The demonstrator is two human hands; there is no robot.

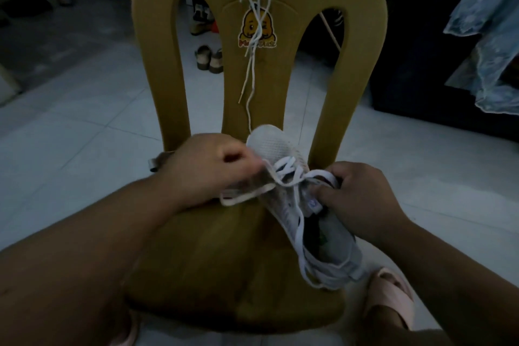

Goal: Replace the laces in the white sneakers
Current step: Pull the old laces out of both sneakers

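One white sneaker [276, 146] lies on the seat of the yellow chair [196, 247], toe toward the chair back and heel at the seat's front right edge. A white lace [292, 174] crosses its upper eyelets, and slack trails toward the heel.

The left hand [207, 166], over the seat's left side, has its grip closed on a loop of that lace and draws it sideways. The right hand [362, 196], over the seat's right side, has its grip closed on the sneaker at the tongue, steadying it.

Judgement: the lacing step on this shoe is in hand. Whether the lace is going in or coming out cannot be told. The next move calls for freeing a lace end and passing it through an eyelet while the shoe is held firm.

More loose laces [252, 64] hang down the chair back.

Writing: a cartoon sticker [257, 27] on the chair back has red lettering, crossed by the laces and unreadable. A small tongue tag [314, 203] is too small to read.
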